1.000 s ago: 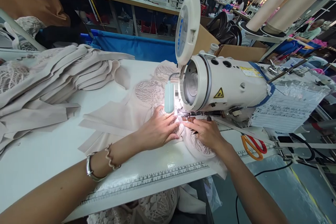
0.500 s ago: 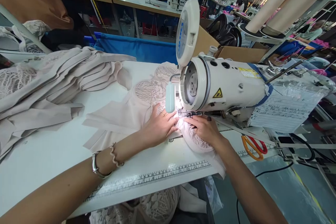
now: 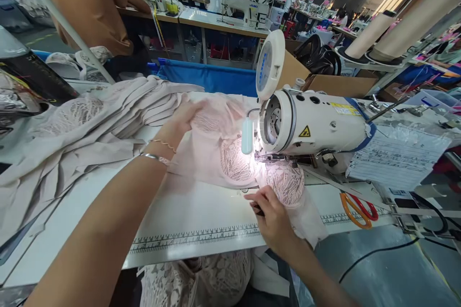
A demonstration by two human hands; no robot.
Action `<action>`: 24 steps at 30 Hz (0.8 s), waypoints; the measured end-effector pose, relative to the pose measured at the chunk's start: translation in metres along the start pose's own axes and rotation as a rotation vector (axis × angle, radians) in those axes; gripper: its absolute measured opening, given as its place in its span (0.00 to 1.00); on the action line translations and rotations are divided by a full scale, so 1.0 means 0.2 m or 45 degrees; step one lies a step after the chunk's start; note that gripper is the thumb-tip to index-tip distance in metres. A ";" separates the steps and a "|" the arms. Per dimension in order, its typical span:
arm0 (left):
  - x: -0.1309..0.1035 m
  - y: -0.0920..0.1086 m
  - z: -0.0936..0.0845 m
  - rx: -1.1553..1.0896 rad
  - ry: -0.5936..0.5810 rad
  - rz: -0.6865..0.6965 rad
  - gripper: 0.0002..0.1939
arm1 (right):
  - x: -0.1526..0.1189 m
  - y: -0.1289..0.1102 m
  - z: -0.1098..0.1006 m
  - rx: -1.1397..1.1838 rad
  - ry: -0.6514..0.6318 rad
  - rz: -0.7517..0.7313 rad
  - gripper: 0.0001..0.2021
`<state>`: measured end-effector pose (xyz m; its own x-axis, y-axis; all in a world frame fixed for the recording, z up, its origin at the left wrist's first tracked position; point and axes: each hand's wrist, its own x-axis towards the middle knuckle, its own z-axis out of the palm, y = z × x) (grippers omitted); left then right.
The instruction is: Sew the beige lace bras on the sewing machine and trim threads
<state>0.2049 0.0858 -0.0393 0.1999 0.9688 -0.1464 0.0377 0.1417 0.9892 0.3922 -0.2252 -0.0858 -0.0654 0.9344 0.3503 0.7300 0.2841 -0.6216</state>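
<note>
A pale pink lace bra (image 3: 237,158) lies under the lit needle area of a white sewing machine (image 3: 320,124), its cups on both sides of the presser foot. At the far left end of the pink fabric, my left hand (image 3: 185,114) grips an edge; its fingertips are blurred and partly hidden in the cloth. My right hand (image 3: 273,218) is in front of the needle area, just below the right lace cup (image 3: 286,182). Its fingers are curled around a small black tool (image 3: 257,208), mostly hidden in the palm.
A pile of beige fabric pieces (image 3: 118,115) covers the table's left side. Orange-handled scissors (image 3: 355,211) lie at the right beside a red handle. A ruler strip (image 3: 201,237) runs along the front edge. More lace pieces (image 3: 216,280) sit below it. A person in brown (image 3: 86,5) is behind.
My left hand has left the needle area and moved up and left with the fabric. My right hand has drawn back toward the front edge, and the black tool shows more. The view has shifted.
</note>
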 end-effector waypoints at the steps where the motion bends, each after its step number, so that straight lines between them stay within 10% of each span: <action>1: -0.03 0.02 -0.05 -0.126 0.004 0.047 0.24 | 0.00 -0.04 0.05 0.216 -0.056 0.093 0.13; 7: -0.22 0.04 -0.31 -0.494 -0.105 0.752 0.29 | 0.21 -0.14 0.27 1.555 -0.486 0.642 0.27; 10: -0.25 0.02 -0.34 -0.464 -0.111 0.772 0.31 | 0.44 -0.17 0.32 2.048 -0.553 0.745 0.28; 17: -0.21 -0.02 -0.35 -0.458 -0.105 0.764 0.34 | 0.78 -0.19 0.38 2.413 -0.042 0.822 0.20; 24: -0.22 -0.05 -0.37 -0.467 -0.087 0.730 0.32 | 0.88 -0.17 0.36 2.424 0.055 0.788 0.21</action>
<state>0.1236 0.0573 -0.0414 0.1512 0.8979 0.4134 -0.4246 -0.3186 0.8475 0.3062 -0.0558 -0.0537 -0.1007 0.9806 -0.1680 -0.8823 -0.1661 -0.4405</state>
